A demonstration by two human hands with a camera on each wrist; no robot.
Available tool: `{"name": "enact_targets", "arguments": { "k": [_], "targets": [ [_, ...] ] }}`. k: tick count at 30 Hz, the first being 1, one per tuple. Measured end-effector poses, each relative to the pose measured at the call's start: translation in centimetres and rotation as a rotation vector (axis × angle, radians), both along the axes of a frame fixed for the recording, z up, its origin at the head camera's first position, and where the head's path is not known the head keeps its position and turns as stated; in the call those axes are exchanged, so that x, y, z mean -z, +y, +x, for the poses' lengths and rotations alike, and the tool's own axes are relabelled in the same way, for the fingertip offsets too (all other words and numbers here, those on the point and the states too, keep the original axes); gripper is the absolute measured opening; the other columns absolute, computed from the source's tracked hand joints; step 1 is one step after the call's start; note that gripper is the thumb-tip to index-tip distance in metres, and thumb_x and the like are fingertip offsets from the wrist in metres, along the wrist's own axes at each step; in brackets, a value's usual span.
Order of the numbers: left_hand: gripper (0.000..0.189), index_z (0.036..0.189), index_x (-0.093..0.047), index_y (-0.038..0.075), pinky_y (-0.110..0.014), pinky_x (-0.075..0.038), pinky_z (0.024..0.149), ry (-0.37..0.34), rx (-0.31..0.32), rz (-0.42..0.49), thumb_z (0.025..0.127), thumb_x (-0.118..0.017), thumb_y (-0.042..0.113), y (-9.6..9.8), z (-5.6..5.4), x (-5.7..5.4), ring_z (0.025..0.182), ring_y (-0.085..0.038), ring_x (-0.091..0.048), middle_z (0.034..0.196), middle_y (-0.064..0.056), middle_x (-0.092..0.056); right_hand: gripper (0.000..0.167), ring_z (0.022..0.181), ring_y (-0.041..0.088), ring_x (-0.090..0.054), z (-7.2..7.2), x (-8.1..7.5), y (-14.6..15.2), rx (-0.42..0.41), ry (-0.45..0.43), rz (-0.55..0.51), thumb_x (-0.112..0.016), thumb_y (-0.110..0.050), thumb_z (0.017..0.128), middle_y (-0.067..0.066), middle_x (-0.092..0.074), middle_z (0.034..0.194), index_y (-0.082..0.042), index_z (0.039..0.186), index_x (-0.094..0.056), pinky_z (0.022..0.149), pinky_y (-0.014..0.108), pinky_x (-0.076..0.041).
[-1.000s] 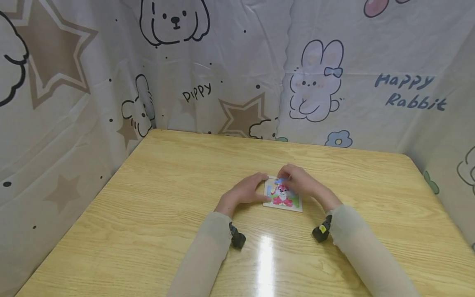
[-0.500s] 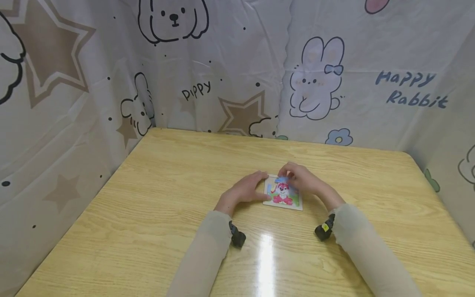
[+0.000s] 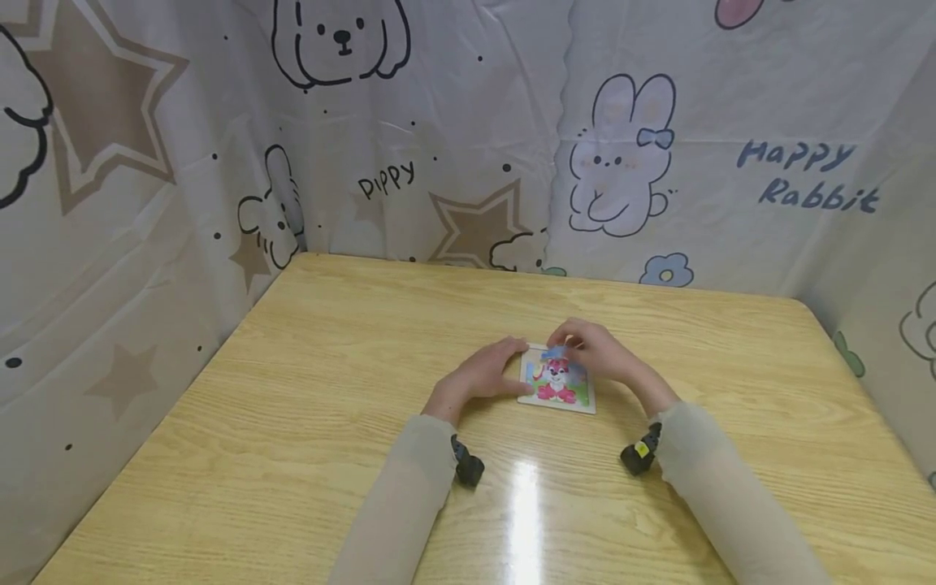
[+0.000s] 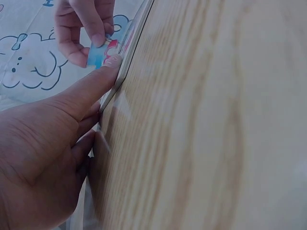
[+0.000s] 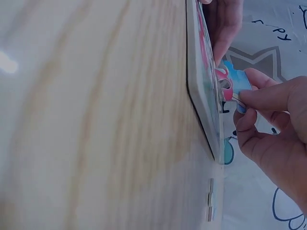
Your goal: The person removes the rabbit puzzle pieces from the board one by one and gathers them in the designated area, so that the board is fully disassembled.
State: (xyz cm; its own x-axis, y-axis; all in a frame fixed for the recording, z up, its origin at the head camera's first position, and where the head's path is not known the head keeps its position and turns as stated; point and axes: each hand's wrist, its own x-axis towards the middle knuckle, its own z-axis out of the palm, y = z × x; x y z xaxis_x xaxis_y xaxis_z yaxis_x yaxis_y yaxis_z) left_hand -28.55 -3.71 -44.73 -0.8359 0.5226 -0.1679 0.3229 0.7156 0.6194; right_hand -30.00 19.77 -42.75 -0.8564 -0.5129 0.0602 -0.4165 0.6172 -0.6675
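Note:
A small square jigsaw puzzle board [image 3: 558, 408] with a pale rim and a pink cartoon animal lies flat on the table. At its left side my left hand [image 3: 478, 374] holds it, thumb on the near left corner and fingers at the far left one. Over the far part of the board, my right hand [image 3: 605, 357] pinches a blue and pink puzzle piece [image 5: 236, 76] between thumb and fingers. In the right wrist view that piece stands tilted up from the board's surface. Fingers hide part of the board's upper right in the head view.
Small flat pieces [image 5: 211, 199] lie on the table beside the board in the right wrist view. The wooden table [image 3: 329, 349] reaches back to a printed curtain [image 3: 439, 122], which also hangs along both sides.
The right hand has shifted very slightly away from me, and the pinched piece now shows more of its blue face. My left hand stays on the board.

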Motion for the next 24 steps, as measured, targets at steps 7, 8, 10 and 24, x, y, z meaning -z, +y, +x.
{"name": "enact_targets", "arguments": {
  "k": [7, 8, 10, 24],
  "targets": [
    [0.079, 0.152, -0.034, 0.018, -0.042, -0.024, 0.125, -0.011, -0.002, 0.001, 0.087, -0.071, 0.042, 0.0, 0.1, -0.2, 0.151, -0.025, -0.026, 0.162, -0.004, -0.03, 0.024, 0.117, 0.039, -0.058, 0.3, 0.2, 1.3, 0.065, -0.052, -0.027, -0.054, 0.004, 0.093, 0.017, -0.063, 0.121, -0.005, 0.112, -0.065, 0.101, 0.055, -0.05],
    [0.079, 0.152, -0.035, 0.018, -0.042, -0.024, 0.125, -0.011, -0.002, 0.001, 0.087, -0.071, 0.042, 0.0, 0.1, -0.2, 0.151, -0.025, -0.026, 0.162, -0.004, -0.03, 0.023, 0.117, 0.039, -0.058, 0.4, 0.2, 1.5, 0.073, -0.055, -0.028, -0.054, 0.004, 0.094, 0.017, -0.063, 0.121, -0.005, 0.112, -0.066, 0.102, 0.055, -0.05],
    [0.078, 0.152, -0.035, 0.018, -0.042, -0.024, 0.125, -0.011, -0.004, 0.005, 0.087, -0.072, 0.042, 0.0, 0.2, -0.2, 0.151, -0.025, -0.026, 0.162, -0.004, -0.03, 0.023, 0.117, 0.038, -0.058, 0.4, 0.3, 2.0, 0.085, -0.056, -0.029, -0.053, 0.003, 0.094, 0.016, -0.063, 0.121, -0.006, 0.112, -0.066, 0.102, 0.055, -0.049],
    [0.079, 0.152, -0.035, 0.016, -0.04, -0.021, 0.126, -0.006, 0.002, 0.014, 0.087, -0.073, 0.039, 0.1, 0.3, -0.3, 0.152, -0.024, -0.024, 0.162, -0.004, -0.029, 0.02, 0.116, 0.039, -0.058, 1.4, 0.7, 5.4, 0.187, -0.078, 0.005, -0.054, -0.004, 0.097, 0.016, -0.062, 0.125, -0.009, 0.111, -0.066, 0.099, 0.054, -0.05]
  ]
}}
